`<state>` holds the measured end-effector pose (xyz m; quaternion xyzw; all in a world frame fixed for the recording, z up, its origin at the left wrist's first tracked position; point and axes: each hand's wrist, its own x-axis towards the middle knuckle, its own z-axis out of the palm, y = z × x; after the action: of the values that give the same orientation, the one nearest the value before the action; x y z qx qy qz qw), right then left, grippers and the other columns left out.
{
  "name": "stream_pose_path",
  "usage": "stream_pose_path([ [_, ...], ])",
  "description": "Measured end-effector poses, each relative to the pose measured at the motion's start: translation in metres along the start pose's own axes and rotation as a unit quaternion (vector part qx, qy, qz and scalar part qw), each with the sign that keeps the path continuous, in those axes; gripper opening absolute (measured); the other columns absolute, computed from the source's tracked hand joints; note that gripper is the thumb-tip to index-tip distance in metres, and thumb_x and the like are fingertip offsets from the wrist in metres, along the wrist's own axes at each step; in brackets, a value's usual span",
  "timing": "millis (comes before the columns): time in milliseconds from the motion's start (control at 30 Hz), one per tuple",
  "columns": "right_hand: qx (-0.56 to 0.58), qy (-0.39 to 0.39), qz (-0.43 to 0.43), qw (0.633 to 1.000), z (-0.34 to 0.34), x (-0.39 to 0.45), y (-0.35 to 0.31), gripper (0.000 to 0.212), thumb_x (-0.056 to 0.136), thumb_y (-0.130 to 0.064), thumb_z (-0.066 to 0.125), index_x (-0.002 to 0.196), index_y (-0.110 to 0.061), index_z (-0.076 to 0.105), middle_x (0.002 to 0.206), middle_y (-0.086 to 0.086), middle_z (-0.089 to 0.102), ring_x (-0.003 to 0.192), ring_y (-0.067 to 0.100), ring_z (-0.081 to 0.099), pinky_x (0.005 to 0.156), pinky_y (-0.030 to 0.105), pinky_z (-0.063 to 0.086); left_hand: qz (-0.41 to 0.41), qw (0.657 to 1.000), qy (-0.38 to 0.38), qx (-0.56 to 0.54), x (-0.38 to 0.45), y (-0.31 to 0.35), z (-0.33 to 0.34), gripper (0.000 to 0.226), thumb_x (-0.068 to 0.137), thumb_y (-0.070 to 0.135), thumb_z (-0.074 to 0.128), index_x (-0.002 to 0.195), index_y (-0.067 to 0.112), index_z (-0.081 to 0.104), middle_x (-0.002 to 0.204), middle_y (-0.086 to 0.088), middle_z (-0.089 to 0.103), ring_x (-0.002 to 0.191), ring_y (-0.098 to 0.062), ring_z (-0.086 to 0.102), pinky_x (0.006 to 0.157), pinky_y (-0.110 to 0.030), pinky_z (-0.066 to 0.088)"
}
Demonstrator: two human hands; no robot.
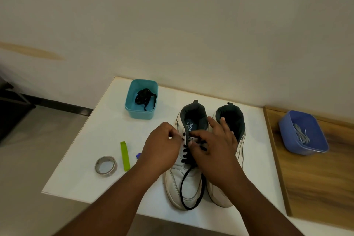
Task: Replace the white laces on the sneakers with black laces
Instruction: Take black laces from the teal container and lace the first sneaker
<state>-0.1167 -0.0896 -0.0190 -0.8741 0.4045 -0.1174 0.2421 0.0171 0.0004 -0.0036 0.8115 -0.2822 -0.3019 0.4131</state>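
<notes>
On left sneaker (183, 182): black lace (188, 188) half-threaded, loose loop over toe.

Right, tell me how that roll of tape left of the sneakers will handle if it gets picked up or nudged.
The roll of tape lies flat on the white table, so a nudge would probably slide it, not roll it. It is a thin ring with an open core, likely light and easy to hook with a finger. Set on edge, it would probably roll.

Cream wall (172, 15) — white table (107, 136), wooden counter (316, 178), grey floor (38, 140)
</notes>
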Motion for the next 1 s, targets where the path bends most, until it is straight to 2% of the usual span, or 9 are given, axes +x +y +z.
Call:
stream_pose_path([
  [100,-0.037,-0.029,0.0,0.999,-0.005,-0.002,-0.001,0.049,0.086,-0.065,0.051,0.131,-0.048,0.058,0.168,-0.007,0.017,0.155,0.013,-0.014,0.122,0.044,-0.012,-0.095,0.95,0.071,-0.289,0.0,0.014,-0.001,0.014,0.103,0.014,0.043,0.096,0.015,0.055,0.087,0.002,0.07,0.09,-0.016,0.07,0.09,-0.038,0.055],
  [233,-0.054,-0.037,0.004,0.998,-0.01,-0.005,-0.002,0.068,0.075,-0.085,0.046,0.132,-0.05,0.054,0.169,-0.008,0.015,0.155,0.011,-0.014,0.124,0.046,-0.012,-0.144,0.741,0.148,-0.639,0.003,0.027,-0.018,0.015,0.104,0.014,0.037,0.092,0.017,0.046,0.059,0.004,0.048,0.047,-0.008,0.05,0.053,-0.023,0.047],
  [300,-0.062,-0.039,0.005,0.997,-0.012,-0.005,-0.003,0.082,0.066,-0.096,0.039,0.131,-0.05,0.054,0.169,-0.01,0.015,0.155,0.011,-0.014,0.124,0.047,-0.012,-0.09,0.848,0.195,-0.485,0.005,0.025,-0.026,0.015,0.104,0.025,0.044,0.093,0.023,0.053,0.065,0.009,0.054,0.05,-0.005,0.045,0.048,-0.018,0.038],
  [367,-0.062,-0.043,0.007,0.997,-0.013,-0.005,-0.005,0.088,0.061,-0.099,0.035,0.131,-0.048,0.055,0.169,-0.01,0.014,0.155,0.011,-0.015,0.124,0.048,-0.012,0.057,0.977,0.175,-0.105,0.004,0.014,-0.024,0.011,0.102,0.037,0.052,0.096,0.032,0.059,0.08,0.013,0.06,0.069,-0.001,0.056,0.062,-0.016,0.042],
  [500,-0.082,-0.038,0.003,0.996,-0.011,-0.004,-0.006,0.084,0.062,-0.093,0.033,0.131,-0.049,0.054,0.169,-0.007,0.014,0.156,0.013,-0.015,0.124,0.05,-0.01,0.106,0.985,0.02,0.133,-0.004,-0.002,-0.004,0.01,0.094,0.044,0.062,0.096,0.034,0.064,0.082,0.011,0.067,0.076,-0.003,0.063,0.065,-0.019,0.048],
  [700,-0.074,-0.035,0.004,0.997,-0.013,-0.006,-0.006,0.092,0.058,-0.1,0.034,0.131,-0.049,0.054,0.169,-0.009,0.015,0.155,0.011,-0.015,0.124,0.048,-0.012,0.112,0.966,0.052,0.227,0.003,-0.008,-0.008,0.027,0.097,0.05,0.055,0.079,0.031,0.061,0.081,0.008,0.066,0.074,-0.007,0.058,0.067,-0.029,0.045],
  [800,-0.064,-0.047,0.01,0.997,-0.017,-0.007,-0.01,0.096,0.056,-0.103,0.035,0.131,-0.046,0.055,0.169,-0.009,0.013,0.154,0.01,-0.017,0.123,0.046,-0.016,0.142,0.966,0.198,-0.087,-0.005,0.016,-0.014,0.032,0.103,0.034,0.049,0.076,0.018,0.059,0.065,0.008,0.055,0.058,-0.004,0.047,0.056,-0.024,0.039],
  [900,-0.062,-0.057,0.007,0.996,-0.019,-0.007,-0.009,0.093,0.058,-0.1,0.04,0.132,-0.047,0.054,0.169,-0.009,0.012,0.155,0.011,-0.017,0.122,0.046,-0.018,0.084,0.838,0.359,-0.402,0.002,0.028,-0.039,0.027,0.104,0.023,0.042,0.078,0.022,0.051,0.07,0.007,0.048,0.061,-0.005,0.042,0.056,-0.022,0.036],
  [1000,-0.07,-0.059,0.005,0.996,-0.016,-0.007,-0.004,0.081,0.066,-0.092,0.052,0.135,-0.049,0.051,0.169,-0.009,0.012,0.155,0.012,-0.016,0.123,0.047,-0.016,0.007,0.765,0.299,-0.57,0.004,0.025,-0.047,0.023,0.099,0.025,0.041,0.076,0.022,0.045,0.073,0.004,0.061,0.051,-0.01,0.034,0.05,-0.027,0.026],
])
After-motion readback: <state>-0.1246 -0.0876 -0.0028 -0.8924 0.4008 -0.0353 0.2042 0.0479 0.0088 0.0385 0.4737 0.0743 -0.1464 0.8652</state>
